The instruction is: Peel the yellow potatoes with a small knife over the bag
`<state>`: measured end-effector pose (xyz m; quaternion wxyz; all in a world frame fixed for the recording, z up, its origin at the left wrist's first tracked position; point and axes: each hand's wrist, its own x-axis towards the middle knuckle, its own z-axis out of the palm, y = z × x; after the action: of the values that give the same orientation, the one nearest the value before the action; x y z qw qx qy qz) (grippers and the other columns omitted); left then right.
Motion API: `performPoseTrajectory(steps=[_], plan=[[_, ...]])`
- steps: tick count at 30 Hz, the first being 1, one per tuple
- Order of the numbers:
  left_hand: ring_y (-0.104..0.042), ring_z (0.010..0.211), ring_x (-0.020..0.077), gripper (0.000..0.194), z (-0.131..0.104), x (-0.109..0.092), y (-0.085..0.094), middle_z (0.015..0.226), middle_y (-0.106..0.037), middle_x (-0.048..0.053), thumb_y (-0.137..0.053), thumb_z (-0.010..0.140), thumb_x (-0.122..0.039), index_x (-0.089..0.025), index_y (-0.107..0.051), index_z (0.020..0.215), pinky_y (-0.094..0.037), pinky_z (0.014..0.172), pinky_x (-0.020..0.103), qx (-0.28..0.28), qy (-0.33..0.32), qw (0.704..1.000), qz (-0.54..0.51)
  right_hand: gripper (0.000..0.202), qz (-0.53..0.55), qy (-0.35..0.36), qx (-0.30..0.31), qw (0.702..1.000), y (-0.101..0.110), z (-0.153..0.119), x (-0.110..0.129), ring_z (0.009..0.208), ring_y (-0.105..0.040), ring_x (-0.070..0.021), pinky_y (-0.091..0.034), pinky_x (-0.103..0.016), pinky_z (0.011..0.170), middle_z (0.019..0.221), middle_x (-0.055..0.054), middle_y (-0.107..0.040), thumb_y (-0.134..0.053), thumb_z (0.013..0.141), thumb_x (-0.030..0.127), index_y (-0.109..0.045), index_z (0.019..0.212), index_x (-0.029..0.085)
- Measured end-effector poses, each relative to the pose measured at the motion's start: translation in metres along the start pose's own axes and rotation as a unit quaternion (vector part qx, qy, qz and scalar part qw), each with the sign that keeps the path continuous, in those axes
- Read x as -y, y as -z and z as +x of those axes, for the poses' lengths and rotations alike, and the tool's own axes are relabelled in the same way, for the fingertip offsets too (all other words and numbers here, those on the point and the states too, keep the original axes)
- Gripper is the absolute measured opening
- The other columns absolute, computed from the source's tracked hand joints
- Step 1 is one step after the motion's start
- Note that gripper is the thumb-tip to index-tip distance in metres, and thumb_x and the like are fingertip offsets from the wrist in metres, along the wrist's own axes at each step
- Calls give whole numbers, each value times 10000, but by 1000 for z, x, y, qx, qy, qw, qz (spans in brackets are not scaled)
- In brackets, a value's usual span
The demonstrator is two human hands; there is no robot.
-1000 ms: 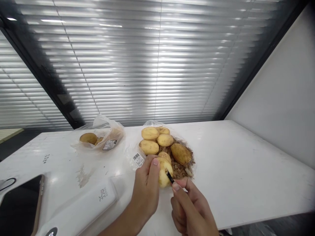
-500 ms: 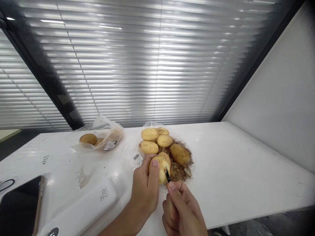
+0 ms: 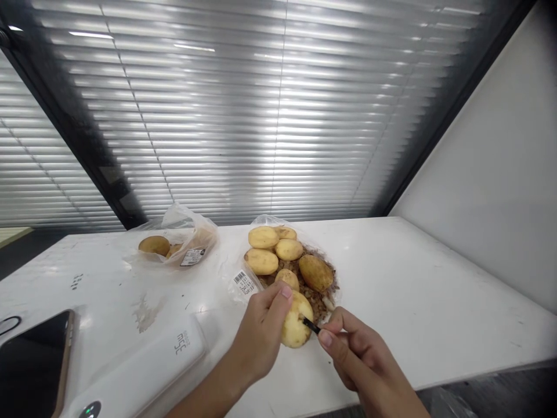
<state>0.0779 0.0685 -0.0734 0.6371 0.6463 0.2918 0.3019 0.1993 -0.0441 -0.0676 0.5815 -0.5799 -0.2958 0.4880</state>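
A pale, mostly peeled potato point(image 3: 296, 325) is gripped in my left hand point(image 3: 263, 325), thumb along its top. My right hand point(image 3: 359, 357) pinches a slim black tool point(image 3: 311, 325) whose tip touches a small dark spot on the potato's side. The tool's handle is hidden in my fingers, so its exact kind does not show. Just behind, several peeled potatoes point(image 3: 263, 237) lie on a clear plastic bag. A browner, unpeeled potato point(image 3: 315, 273) rests on brown peelings point(image 3: 315, 299) to their right.
Another clear bag point(image 3: 202, 238) with brown potatoes point(image 3: 154, 245) stands at the left back. A white power bank point(image 3: 148, 368) and a phone point(image 3: 32, 366) lie front left on the white table point(image 3: 413, 302). Window blinds rise behind; a wall stands at the right.
Both hands have moved slightly right and towards me with the potato. The black tool has swung from steep to more slanted, its tip still at the potato's spot.
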Motion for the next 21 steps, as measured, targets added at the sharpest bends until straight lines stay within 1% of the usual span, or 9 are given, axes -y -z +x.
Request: performPoseTrajectory(steps=[3,4,5,9,12,15,17,21], plan=[[-430,661,142,423,0,0,1,698,-462,-22,-413,960,-535,-194,-487,721,-342,607,280,17,15,1000,-2,516,-36,29,41,998,5,2,4,543,-211,-60,-182,-186,479,593,83,-359,-716,793,638,-484,712,185],[-427,656,140,428,0,0,1,696,-460,-23,-410,961,-539,-189,-506,735,-338,602,279,20,19,1000,-2,510,-41,26,55,997,7,3,4,557,-248,-64,-200,-186,489,609,74,-385,-702,807,638,-479,721,186],[-420,651,138,433,0,0,1,694,-455,-24,-408,962,-545,-186,-518,744,-333,597,277,22,22,1000,-2,510,-38,22,67,997,9,5,4,553,-256,-64,-201,-187,487,604,76,-382,-694,811,641,-473,726,190],[-391,636,133,457,0,0,1,674,-425,-32,-409,957,-564,-179,-536,746,-313,587,276,36,24,999,0,471,-20,-11,96,995,22,15,1,497,-151,-55,-120,-203,451,550,112,-268,-696,825,612,-489,760,195],[-389,631,133,464,-1,1,1,659,-421,-31,-431,950,-562,-176,-535,715,-298,578,278,58,27,998,3,449,-19,-29,132,991,32,25,6,488,-150,-48,-109,-211,450,552,110,-275,-754,792,538,-483,720,188],[-395,626,131,458,-1,1,0,655,-430,-28,-445,948,-554,-176,-540,708,-292,570,274,66,38,997,2,461,-61,-17,174,983,38,31,17,489,-187,-51,-154,-212,459,555,102,-314,-749,781,562,-495,703,186],[-396,617,128,450,0,1,0,654,-435,-28,-439,952,-549,-178,-541,717,-292,562,270,60,47,997,-1,471,-101,0,170,980,37,29,22,516,-233,-61,-194,-210,485,572,91,-345,-718,799,592,-499,710,186],[-389,601,118,452,1,2,-1,674,-429,-32,-419,951,-576,-192,-498,727,-287,536,257,32,61,998,-5,440,-148,27,103,983,27,17,22,594,-327,-89,-271,-211,554,625,65,-415,-627,877,591,-494,744,193]])
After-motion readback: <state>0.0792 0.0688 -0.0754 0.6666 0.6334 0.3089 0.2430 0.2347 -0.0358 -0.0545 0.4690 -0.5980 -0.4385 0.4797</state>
